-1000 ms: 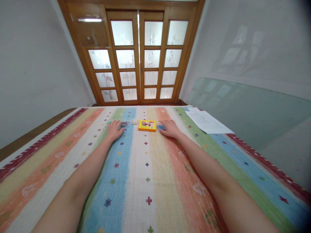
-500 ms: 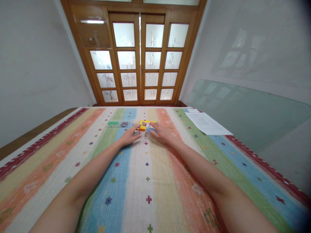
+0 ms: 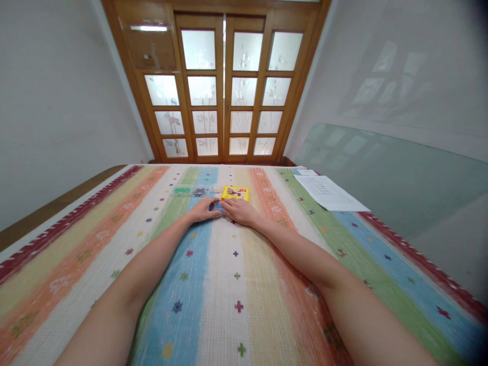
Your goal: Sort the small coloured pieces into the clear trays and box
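Note:
My left hand (image 3: pixel 203 210) and my right hand (image 3: pixel 239 211) are close together at the far middle of the table. A small bluish, see-through item (image 3: pixel 217 207) lies between them. The left thumb and fingers curve round its left side, and the right fingers close over its right end. Most of it is covered, so its kind cannot be told. Just behind the right hand lies a yellow box (image 3: pixel 235 193) with printing and a picture on it. Left of the box sits a clear case (image 3: pixel 209 190) with green pieces (image 3: pixel 182 190) and dark pieces (image 3: pixel 200 191).
A striped, patterned cloth (image 3: pixel 221 305) covers the table. Printed paper sheets (image 3: pixel 331 193) lie toward the right edge. Beyond the table stand wooden doors with glass panes (image 3: pixel 224 86). A pale glass panel (image 3: pixel 381 168) leans by the right wall.
My right hand has left the yellow box and moved left and nearer to me with the bluish item. My left hand has closed round the item's other side. The view has shifted slightly.

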### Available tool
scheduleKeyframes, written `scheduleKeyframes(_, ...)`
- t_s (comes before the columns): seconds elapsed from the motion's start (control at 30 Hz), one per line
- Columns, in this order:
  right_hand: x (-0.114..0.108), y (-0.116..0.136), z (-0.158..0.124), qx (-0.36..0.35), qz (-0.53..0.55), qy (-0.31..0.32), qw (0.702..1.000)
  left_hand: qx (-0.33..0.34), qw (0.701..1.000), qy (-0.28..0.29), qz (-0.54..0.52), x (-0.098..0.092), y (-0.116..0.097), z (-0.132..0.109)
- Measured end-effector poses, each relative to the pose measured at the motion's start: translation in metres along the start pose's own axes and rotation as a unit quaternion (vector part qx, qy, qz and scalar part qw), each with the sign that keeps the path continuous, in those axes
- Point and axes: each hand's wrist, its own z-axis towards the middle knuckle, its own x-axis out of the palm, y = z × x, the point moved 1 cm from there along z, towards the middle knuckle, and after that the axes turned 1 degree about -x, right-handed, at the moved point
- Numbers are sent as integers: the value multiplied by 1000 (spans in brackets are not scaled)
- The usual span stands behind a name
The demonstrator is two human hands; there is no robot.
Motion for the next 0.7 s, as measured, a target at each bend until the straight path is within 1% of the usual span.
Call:
scheduleKeyframes(0.13,2,3,-1,6,-19,-9,1000,3,1000,0,-9,-1,-2,0)
scheduleKeyframes(0.3,-2,5,0,63,-13,-9,998,14,1000,8,-7,-2,-10,-2)
scheduleKeyframes(0.4,-4,2,-2,69,-4,-21,997,12,999,-1,-32,-2,-12,-4)
scheduleKeyframes(0.5,-5,-3,-8,80,23,-49,995,9,997,-13,-71,-1,-12,-5)
scheduleKeyframes(0.6,-5,-11,-12,130,73,-95,984,-3,993,-16,-115,-2,-14,-7)
scheduleKeyframes(0.7,-7,-14,-13,188,122,-144,964,-2,986,-34,-163,-5,-19,-6)
